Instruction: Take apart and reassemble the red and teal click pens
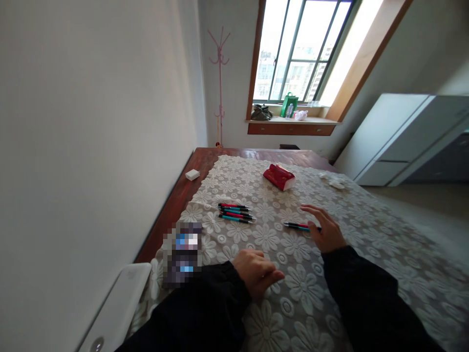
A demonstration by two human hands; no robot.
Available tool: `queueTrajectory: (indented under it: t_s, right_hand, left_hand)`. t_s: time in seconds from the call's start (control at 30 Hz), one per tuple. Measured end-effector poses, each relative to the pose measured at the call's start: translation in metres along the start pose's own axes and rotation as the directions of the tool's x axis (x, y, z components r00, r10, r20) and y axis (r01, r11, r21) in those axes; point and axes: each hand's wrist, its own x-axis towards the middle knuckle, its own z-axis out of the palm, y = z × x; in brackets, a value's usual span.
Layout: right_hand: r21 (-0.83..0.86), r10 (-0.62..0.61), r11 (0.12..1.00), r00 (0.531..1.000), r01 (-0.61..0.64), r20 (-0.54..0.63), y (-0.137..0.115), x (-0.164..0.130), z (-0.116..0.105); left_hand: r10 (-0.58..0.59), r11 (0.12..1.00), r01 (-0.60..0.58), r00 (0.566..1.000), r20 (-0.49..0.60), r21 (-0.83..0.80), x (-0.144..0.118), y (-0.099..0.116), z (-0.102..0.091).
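My right hand [325, 229] lies on the lace cloth [300, 303] with its fingers spread over two pens [296, 226], one red and one teal, touching them. My left hand [257, 272] rests flat on the cloth nearer to me, holding nothing. Several more red and teal pens [235, 212] lie in a neat row to the left of the middle. A red pouch [279, 176] sits farther back on the cloth. Both my sleeves are black.
A white box [192, 174] sits on the bare wooden edge at the left. A white device [120, 303] lies at the near left corner, a blurred item [183, 252] beside it. Crumpled white paper [335, 182] lies far right. A wall runs along the left.
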Motion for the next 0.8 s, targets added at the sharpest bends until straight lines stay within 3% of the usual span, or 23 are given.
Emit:
queueTrajectory:
  t_s: [0.13, 0.33, 0.43, 0.57, 0.67, 0.8]
  right_hand:
    - [-0.003, 0.110, 0.994, 0.988, -0.111, -0.109, 0.014, 0.005, -0.016]
    - [-0.094, 0.011, 0.996, 0.993, 0.000, 0.119, 0.026, -0.010, -0.011]
    - [-0.031, -0.100, 0.993, 0.967, 0.110, 0.233, 0.004, -0.006, 0.004]
    - [0.055, -0.248, 0.968, 0.892, 0.246, 0.379, -0.049, 0.014, 0.032]
    - [0.013, -0.264, 0.958, 0.860, 0.287, 0.437, -0.084, 0.030, 0.055]
    - [-0.077, -0.227, 0.953, 0.855, 0.294, 0.466, -0.109, 0.043, 0.075]
  left_hand:
    - [-0.002, 1.000, 0.002, 1.000, -0.020, 0.002, 0.000, 0.001, -0.002]
    - [0.023, 1.000, -0.022, 0.999, -0.036, 0.021, 0.000, 0.001, -0.002]
    - [0.053, 0.999, -0.053, 0.997, -0.054, 0.015, 0.000, 0.001, -0.002]
    - [0.038, 0.999, -0.037, 0.996, -0.085, 0.021, -0.001, 0.002, -0.003]
    - [-0.015, 0.999, 0.019, 0.992, -0.128, 0.032, -0.003, 0.002, -0.003]
    - [-0.081, 0.997, 0.082, 0.979, -0.188, -0.004, -0.005, 0.002, -0.001]
